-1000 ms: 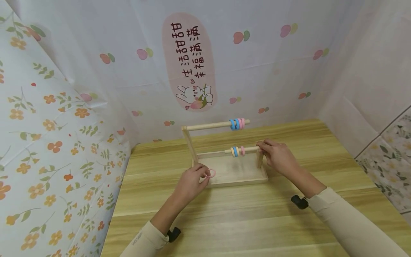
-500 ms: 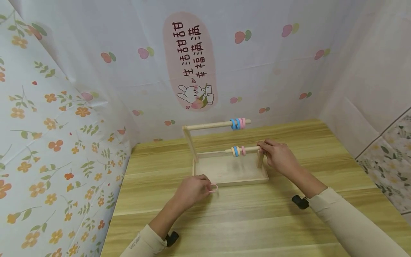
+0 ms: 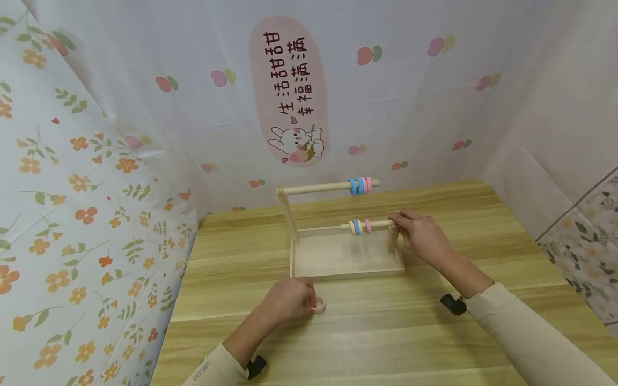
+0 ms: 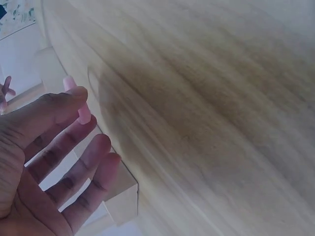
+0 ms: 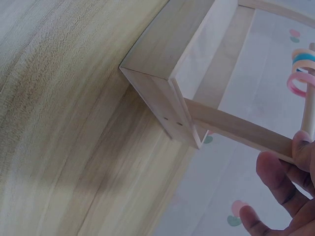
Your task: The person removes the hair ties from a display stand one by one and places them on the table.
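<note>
My left hand (image 3: 288, 301) pinches a small pink ring (image 4: 84, 116) between thumb and fingertips, low over the table in front of a wooden stand (image 3: 347, 277). In the left wrist view the other fingers are loosely bent. My right hand (image 3: 425, 238) grips the stand at the top of its short right post (image 5: 241, 129), where the lower rod (image 3: 381, 224) meets it. On that rod hang yellow and blue rings (image 3: 355, 227) and a separate pink ring (image 5: 298, 84). The upper rod (image 3: 314, 188) carries blue rings (image 3: 354, 186) and pink rings (image 3: 367, 185) near its free end.
The stand's shallow tray base sits on a wood-grain table (image 3: 376, 332). A white curtain (image 3: 401, 107) printed with fruit hangs behind it, and a flowered cloth (image 3: 87, 241) borders the left side. Dark wrist mounts (image 3: 453, 304) project below both sleeves.
My left hand has drawn the pink ring away from the tray, toward the table's front. The right hand keeps its hold on the stand.
</note>
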`<state>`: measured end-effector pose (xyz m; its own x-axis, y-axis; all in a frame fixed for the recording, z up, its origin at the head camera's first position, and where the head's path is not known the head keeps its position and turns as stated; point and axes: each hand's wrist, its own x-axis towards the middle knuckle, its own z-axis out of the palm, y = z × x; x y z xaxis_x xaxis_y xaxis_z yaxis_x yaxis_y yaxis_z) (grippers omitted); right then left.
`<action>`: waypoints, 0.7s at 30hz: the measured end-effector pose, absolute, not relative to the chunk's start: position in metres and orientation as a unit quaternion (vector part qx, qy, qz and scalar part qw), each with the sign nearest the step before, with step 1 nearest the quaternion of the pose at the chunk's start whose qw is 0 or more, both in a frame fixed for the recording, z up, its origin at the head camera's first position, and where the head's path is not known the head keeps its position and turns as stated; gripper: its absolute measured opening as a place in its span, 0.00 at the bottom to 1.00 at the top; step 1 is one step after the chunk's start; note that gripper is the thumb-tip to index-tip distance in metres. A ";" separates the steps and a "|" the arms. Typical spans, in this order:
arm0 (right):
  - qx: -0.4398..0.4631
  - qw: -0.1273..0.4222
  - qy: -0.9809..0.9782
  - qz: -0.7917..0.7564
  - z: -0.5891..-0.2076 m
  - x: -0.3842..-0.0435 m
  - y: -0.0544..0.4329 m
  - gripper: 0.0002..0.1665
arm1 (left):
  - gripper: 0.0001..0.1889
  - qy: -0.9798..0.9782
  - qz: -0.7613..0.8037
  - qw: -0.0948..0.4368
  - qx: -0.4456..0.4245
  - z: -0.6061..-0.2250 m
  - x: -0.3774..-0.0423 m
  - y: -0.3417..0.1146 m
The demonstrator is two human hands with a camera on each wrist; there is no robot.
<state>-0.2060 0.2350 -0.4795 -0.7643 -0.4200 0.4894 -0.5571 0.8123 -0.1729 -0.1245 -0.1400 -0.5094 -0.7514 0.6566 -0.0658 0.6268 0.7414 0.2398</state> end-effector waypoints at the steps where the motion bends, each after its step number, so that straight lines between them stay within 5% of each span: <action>1: 0.264 0.221 -0.926 0.157 -0.481 -0.206 0.235 0.11 | 0.10 0.931 0.099 0.077 0.342 -0.510 -0.123 -0.140; 21: 0.268 0.220 -0.924 0.163 -0.483 -0.208 0.236 0.12 | 0.13 0.936 0.095 0.093 0.326 -0.517 -0.115 -0.142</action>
